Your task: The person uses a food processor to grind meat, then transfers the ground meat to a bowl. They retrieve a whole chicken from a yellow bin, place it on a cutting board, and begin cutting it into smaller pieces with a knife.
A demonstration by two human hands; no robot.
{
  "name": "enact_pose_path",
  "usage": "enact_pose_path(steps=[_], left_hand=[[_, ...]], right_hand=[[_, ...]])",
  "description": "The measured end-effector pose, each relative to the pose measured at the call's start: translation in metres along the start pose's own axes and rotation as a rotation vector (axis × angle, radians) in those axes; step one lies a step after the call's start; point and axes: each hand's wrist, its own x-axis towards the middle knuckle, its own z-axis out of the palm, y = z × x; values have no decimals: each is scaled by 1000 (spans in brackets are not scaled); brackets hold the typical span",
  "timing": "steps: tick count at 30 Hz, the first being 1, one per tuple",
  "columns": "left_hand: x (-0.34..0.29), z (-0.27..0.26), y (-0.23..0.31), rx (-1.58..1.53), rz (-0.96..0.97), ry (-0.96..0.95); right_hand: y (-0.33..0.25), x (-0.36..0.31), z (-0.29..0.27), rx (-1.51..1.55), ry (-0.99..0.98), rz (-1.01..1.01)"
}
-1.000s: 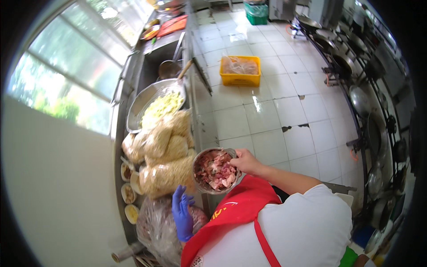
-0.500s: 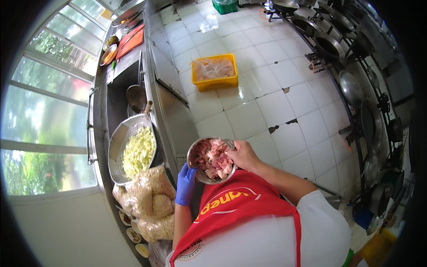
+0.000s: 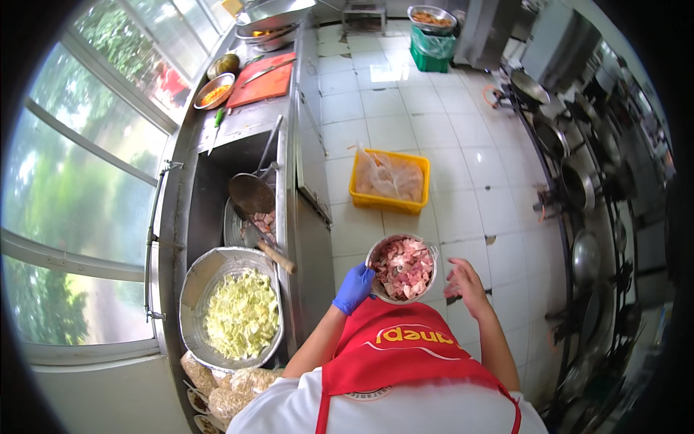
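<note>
In front of the red apron I hold a round metal bowl (image 3: 371, 249) of raw meat pieces (image 3: 405, 268). My left hand (image 3: 354, 288), in a blue glove, is closed on the bowl's left rim. My bare right hand (image 3: 468, 287) is apart from the bowl, just to its right, with its fingers spread and nothing in them. On the counter to my left stands a wide metal basin (image 3: 189, 316) of chopped pale green cabbage (image 3: 242, 314). Beyond it, in the sink, more meat pieces (image 3: 263, 225) lie in a metal pan, partly hidden by a ladle (image 3: 251, 194).
A yellow crate (image 3: 389, 206) with plastic-wrapped contents stands on the tiled floor ahead. On the far counter are a red cutting board (image 3: 268, 81) with a knife, a bowl of orange pieces (image 3: 215, 94) and a green-handled knife (image 3: 217, 122). Stoves with pans (image 3: 577, 183) line the right side.
My right hand has let go of the bowl's rim and moved off to the right. The left hand still holds the bowl. The whole view has shifted, showing more of the sink and far counter.
</note>
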Motion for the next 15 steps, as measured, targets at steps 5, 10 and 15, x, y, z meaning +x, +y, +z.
enact_pose_path(steps=[5,10,15], left_hand=[[129,-42,44,141,83,246],[224,-129,83,36,91,552],[350,-285,34,-45,92,749]], right_hand=[[142,44,-134,-92,669,273],[215,46,-192,10,853,738],[223,103,-189,-61,660,821]])
